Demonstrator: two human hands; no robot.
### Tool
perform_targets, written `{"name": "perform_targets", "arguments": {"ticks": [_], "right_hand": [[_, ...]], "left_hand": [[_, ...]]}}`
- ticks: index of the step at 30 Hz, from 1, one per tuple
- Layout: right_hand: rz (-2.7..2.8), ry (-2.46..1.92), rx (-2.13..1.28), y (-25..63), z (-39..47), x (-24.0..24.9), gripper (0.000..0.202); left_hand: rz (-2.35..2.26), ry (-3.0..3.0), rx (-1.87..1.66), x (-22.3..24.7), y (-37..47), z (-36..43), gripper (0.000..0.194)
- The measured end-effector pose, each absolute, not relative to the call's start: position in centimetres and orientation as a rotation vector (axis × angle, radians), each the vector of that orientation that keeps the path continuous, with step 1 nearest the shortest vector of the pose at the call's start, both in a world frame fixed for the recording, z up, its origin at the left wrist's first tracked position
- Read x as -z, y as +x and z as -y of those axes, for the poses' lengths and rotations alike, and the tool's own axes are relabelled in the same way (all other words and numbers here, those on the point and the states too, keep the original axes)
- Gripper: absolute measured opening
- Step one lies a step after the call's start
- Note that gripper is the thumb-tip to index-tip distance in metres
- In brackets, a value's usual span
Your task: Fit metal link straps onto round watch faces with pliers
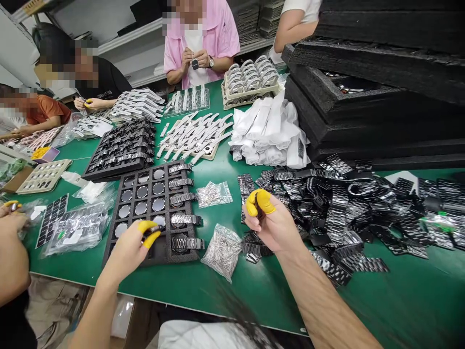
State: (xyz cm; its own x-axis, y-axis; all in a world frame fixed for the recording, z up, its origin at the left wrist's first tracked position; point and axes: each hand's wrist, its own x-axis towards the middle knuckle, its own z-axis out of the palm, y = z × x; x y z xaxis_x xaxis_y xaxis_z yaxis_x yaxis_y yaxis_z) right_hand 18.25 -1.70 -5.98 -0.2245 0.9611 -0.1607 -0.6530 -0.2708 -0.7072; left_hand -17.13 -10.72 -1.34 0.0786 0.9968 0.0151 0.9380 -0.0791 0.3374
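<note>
My left hand [129, 249], yellow covers on its fingertips, pinches a dark round watch case [151, 231] above the near part of a black foam tray [113, 242]. Round watch faces sit in that tray's cells, and several watches with black link bands [185, 219] line its right column. To the right, my right hand [272, 223], also with yellow fingertip covers, is closed around a dark piece that looks like a black link watch band [258, 206]; the fingers hide most of it. Beside this hand spreads a heap of black link bands [337, 213].
Bags of metal pins [222, 249] lie between my hands on the green table [254, 300]. Beyond are white watch straps [198, 138], white wrapped bundles [269, 131] and another black tray [119, 150]. Black foam blocks [363, 121] rise at right. Co-workers sit across and at left.
</note>
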Motion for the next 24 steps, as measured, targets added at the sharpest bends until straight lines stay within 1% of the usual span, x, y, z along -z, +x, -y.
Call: {"name": "perform_targets", "arguments": {"ticks": [1,3,4,5,9,11,14,17,24], "right_hand": [[0.64,-0.72,-1.787,18.1,1.8,6.1,0.047],[0.687,-0.742,-1.819,17.6,2.0,6.4,0.048],[0.703,-0.753,-1.813,17.2,2.0,6.6,0.049],[0.717,-0.76,-1.796,16.8,2.1,6.9,0.05],[0.777,-0.769,-1.759,15.7,2.1,7.8,0.052],[0.816,-0.772,-1.779,15.5,2.0,8.2,0.051],[0.877,-0.806,-1.814,15.4,2.0,8.5,0.049],[0.916,-0.84,-1.842,15.2,2.1,8.7,0.045],[0.904,-0.899,-1.834,14.9,2.0,9.1,0.048]], "left_hand": [[-1.928,1.934,-0.535,0.5,-15.6,9.7,0.024],[-1.691,1.651,-0.945,-0.3,-11.7,7.2,0.023],[-1.551,1.555,-1.043,-0.2,-9.7,5.8,0.023],[-1.432,1.505,-1.069,0.2,-7.7,4.4,0.022],[-1.224,1.542,-1.05,4.1,-2.1,0.2,0.018],[-1.181,1.725,-1.036,6.3,-1.3,-0.7,0.029],[-1.091,2.061,-0.987,8.4,-1.7,-0.7,0.054],[-1.034,2.232,-0.982,8.9,-2.6,-0.3,0.066],[-1.02,2.265,-0.959,8.5,-2.7,-0.1,0.071]]}}
